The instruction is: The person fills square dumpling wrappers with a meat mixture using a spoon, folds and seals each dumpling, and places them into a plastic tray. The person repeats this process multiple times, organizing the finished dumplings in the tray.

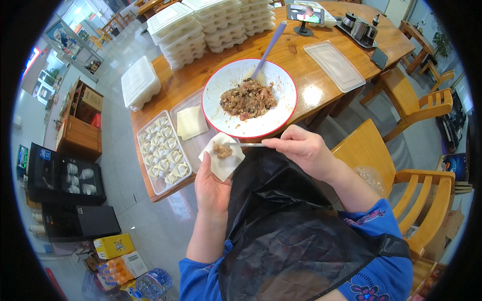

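Observation:
On the fingers of my left hand [212, 188] rests a square dough wrapper [230, 165], with the thumb pressing its near edge. A lump of meat filling [222, 150] sits on the wrapper. My right hand [301, 146] grips a thin metal utensil [248, 145] whose far end touches the filling. Beyond both hands stands a white, red-rimmed enamel bowl [211, 109] holding minced filling [248, 98] and a purple-handled spatula [269, 49]. To the left, a stack of wrappers [191, 122] lies on a plastic lid, beside a white tray [158, 192] with rows of folded wontons [165, 150].
Stacked white plastic containers [222, 26] line the table's back, and another container stack [140, 82] is at its left edge. A phone on a stand [304, 17], a plastic lid [335, 66], and a tray of metal canisters [359, 30] sit farther right. A wooden chair [365, 154] stands right.

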A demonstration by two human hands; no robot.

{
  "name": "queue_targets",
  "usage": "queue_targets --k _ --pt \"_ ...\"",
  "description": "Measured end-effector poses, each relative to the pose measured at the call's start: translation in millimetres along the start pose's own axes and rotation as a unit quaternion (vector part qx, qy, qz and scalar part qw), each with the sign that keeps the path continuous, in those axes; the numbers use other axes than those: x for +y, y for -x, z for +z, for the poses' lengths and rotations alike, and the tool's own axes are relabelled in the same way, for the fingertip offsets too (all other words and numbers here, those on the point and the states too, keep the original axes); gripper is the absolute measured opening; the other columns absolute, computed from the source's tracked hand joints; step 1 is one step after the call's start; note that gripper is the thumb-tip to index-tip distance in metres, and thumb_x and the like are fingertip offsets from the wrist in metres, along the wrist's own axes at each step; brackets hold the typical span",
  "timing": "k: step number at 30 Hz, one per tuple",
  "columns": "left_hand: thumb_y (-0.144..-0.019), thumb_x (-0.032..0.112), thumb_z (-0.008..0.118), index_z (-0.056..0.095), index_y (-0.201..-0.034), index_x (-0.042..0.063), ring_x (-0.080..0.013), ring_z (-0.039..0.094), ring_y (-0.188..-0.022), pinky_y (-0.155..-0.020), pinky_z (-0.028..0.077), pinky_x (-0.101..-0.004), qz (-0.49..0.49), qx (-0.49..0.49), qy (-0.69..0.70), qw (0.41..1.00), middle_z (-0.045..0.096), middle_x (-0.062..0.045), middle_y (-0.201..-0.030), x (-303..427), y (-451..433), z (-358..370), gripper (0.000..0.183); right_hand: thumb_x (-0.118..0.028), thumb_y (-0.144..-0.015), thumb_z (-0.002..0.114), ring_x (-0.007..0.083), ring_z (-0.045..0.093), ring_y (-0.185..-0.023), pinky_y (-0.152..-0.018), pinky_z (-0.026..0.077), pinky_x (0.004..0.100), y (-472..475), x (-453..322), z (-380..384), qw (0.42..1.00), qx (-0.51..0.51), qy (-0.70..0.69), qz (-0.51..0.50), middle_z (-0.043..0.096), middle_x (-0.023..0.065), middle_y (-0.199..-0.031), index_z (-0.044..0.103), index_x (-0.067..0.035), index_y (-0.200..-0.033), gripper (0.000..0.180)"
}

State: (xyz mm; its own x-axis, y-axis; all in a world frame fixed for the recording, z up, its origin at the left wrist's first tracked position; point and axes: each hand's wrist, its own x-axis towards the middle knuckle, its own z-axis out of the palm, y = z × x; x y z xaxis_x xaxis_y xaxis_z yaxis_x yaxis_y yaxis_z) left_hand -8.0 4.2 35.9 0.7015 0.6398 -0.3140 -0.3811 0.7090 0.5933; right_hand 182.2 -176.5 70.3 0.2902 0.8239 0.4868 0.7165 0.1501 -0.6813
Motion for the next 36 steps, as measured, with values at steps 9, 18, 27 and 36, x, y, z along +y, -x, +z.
queue_targets --k 9,18,27,36 --pt "-0.118 0.034 0.046 0.047 -0.157 0.002 -0.0311 0.056 -0.146 -0.122 0.047 -0.0501 -0.023 -0.023 0.007 0.999 0.059 -0.015 -0.157 -12.2 -0.7 17.9 0.051 -0.002 -0.103 0.07 0.0158 0.071 -0.107 -0.095 0.054 0.0291 -3.6 30.3 10.5 0.949 -0.015 -0.247 0.197 0.077 0.0088 -0.109 0.078 -0.001 -0.127 0.026" --pt "-0.115 0.047 0.052 0.036 -0.163 0.0 -0.0364 0.052 -0.15 -0.124 0.046 -0.0497 -0.001 -0.15 0.045 0.988 0.048 -0.025 -0.164 -9.1 0.9 18.6 0.068 -0.007 -0.101 0.075 0.0194 0.071 -0.095 -0.086 0.056 0.0311 -6.2 20.5 5.5 0.988 0.003 -0.131 0.086 0.071 0.0084 -0.1 0.078 -0.001 -0.117 0.018" --pt "-0.109 0.004 0.049 0.036 -0.163 -0.003 -0.0358 0.054 -0.149 -0.124 0.049 -0.0468 0.004 -0.162 -0.047 0.986 0.049 -0.029 -0.161 1.8 5.4 27.5 0.056 -0.004 -0.085 0.086 0.0299 0.072 -0.087 -0.073 0.06 0.0378 -9.3 15.6 1.7 0.987 0.062 0.092 -0.113 0.067 0.0098 -0.098 0.073 -0.007 -0.119 0.036" --pt "-0.11 0.002 0.043 0.039 -0.162 -0.003 -0.0351 0.061 -0.142 -0.12 0.051 -0.0481 0.014 -0.104 -0.094 0.99 0.057 -0.029 -0.154 -3.1 2.8 22.6 0.052 -0.01 -0.093 0.08 0.0351 0.076 -0.082 -0.071 0.061 0.0418 -4.7 2.6 11.6 0.999 -0.029 0.006 0.02 0.072 0.0138 -0.096 0.064 -0.008 -0.11 0.023"
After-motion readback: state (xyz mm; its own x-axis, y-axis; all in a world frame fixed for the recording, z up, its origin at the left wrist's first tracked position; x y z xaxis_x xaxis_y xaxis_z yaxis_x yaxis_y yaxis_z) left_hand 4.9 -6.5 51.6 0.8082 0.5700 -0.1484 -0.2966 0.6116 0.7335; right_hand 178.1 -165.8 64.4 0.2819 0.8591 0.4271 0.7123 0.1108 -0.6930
